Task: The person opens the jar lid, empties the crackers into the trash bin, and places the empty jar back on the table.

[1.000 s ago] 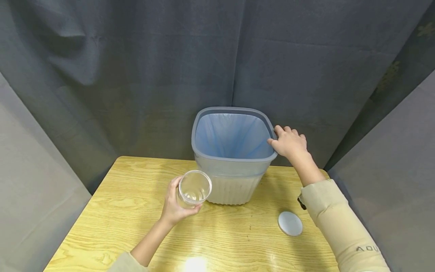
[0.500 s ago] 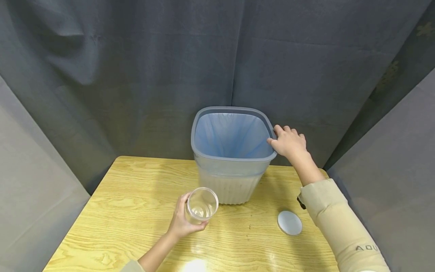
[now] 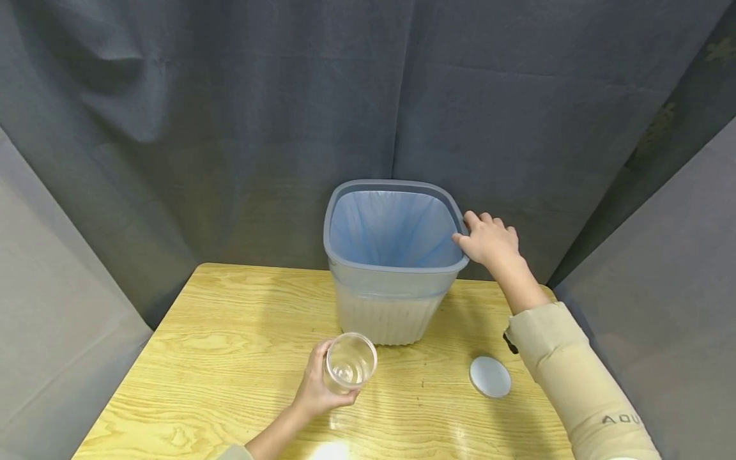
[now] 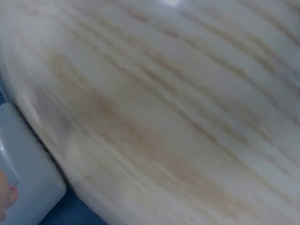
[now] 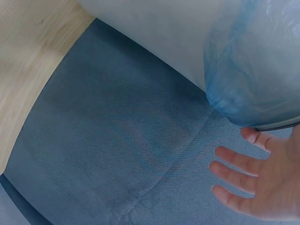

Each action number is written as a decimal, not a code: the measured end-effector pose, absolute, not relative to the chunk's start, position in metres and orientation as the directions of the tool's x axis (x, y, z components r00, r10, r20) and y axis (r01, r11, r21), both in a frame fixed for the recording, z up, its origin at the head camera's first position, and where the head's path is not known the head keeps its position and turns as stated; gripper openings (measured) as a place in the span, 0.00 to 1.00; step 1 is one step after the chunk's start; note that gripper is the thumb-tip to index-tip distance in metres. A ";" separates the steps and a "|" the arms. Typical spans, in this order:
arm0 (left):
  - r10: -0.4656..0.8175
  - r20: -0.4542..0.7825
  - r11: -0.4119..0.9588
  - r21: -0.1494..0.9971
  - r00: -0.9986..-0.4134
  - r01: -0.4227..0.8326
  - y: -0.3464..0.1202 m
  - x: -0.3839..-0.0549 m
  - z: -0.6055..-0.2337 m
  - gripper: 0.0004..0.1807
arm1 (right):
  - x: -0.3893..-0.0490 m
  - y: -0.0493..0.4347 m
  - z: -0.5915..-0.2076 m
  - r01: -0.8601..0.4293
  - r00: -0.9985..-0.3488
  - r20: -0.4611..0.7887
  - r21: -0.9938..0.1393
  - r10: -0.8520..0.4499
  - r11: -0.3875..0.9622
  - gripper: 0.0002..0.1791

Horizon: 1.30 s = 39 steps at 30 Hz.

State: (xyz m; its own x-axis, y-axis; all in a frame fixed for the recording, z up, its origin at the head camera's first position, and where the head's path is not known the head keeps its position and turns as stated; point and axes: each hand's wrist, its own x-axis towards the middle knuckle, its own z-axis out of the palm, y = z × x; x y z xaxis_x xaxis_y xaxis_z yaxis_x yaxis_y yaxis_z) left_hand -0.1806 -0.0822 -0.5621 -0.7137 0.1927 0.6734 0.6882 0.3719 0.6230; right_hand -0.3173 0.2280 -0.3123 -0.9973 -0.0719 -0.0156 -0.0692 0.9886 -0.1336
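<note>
My left hand [image 3: 322, 382] grips a clear, round, open-topped plastic jar [image 3: 351, 359], tilted with its mouth toward the head camera. No contents show in it. A fingertip [image 4: 6, 196] and a sliver of the jar [image 4: 6, 157] appear at the left wrist view's edge. Behind the jar stands a grey-rimmed waste bin [image 3: 397, 268] with a blue bag [image 5: 248, 79] lining it. My right hand [image 3: 489, 241] rests on the bin's right rim, thumb over the edge. In the right wrist view its four fingers [image 5: 239, 159] extend, spread, outside the bin; the thumb is hidden there.
A round, pale grey lid [image 3: 490, 377] lies on the wood-grain table [image 3: 230, 345] at the right. A dark grey curtain [image 3: 259, 128] hangs behind the bin. Pale panels [image 3: 52, 287] flank the table on both sides.
My left hand has brought the jar toward me and to the right, away from the bin's front wall. The right hand and the bin have hardly moved.
</note>
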 end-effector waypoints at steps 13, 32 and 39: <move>0.211 0.550 0.302 0.749 -0.808 0.590 -0.068 -0.165 -0.581 0.53 | -0.318 0.231 -0.314 -0.069 -0.997 -0.012 -0.128 -0.071 0.989 0.35; 0.235 0.426 0.302 0.822 -0.874 0.482 -0.058 -0.147 -0.586 0.52 | -0.316 0.231 -0.315 -0.072 -0.997 0.011 -0.140 -0.071 0.988 0.35; 0.231 0.389 0.323 0.833 -0.891 0.448 -0.058 -0.144 -0.592 0.52 | -0.317 0.231 -0.316 -0.076 -0.997 0.010 -0.132 -0.075 0.988 0.34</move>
State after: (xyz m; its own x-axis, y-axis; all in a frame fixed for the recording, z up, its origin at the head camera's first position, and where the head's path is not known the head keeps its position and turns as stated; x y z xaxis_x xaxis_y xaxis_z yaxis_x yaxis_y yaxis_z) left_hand -0.1442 -0.0577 -0.5925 -0.8915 0.2314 0.3895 0.4481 0.3234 0.8335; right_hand -0.3166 0.2309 -0.3156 -0.9971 -0.0753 0.0097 -0.0759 0.9883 -0.1322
